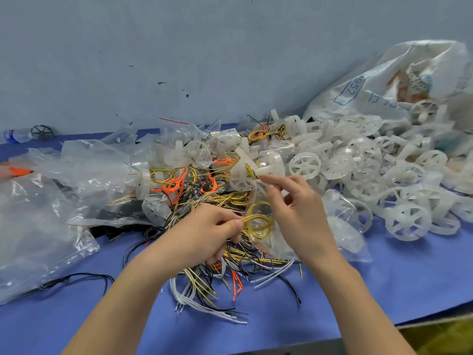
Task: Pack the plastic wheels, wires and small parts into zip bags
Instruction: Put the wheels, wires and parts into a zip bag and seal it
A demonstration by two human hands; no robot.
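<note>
Zip bag pinched by right fingers holds yellow wire coil that left fingers pinch.

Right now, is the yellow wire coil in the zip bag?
Partly in: the yellow wire coil shows through the zip bag the right hand holds; left hand pinches its end.

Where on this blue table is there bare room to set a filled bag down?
Bare blue table shows along the near edge: at the right, below the wheel pile, and at the left, below the big clear bags. The middle is crowded with tangled wires.
</note>
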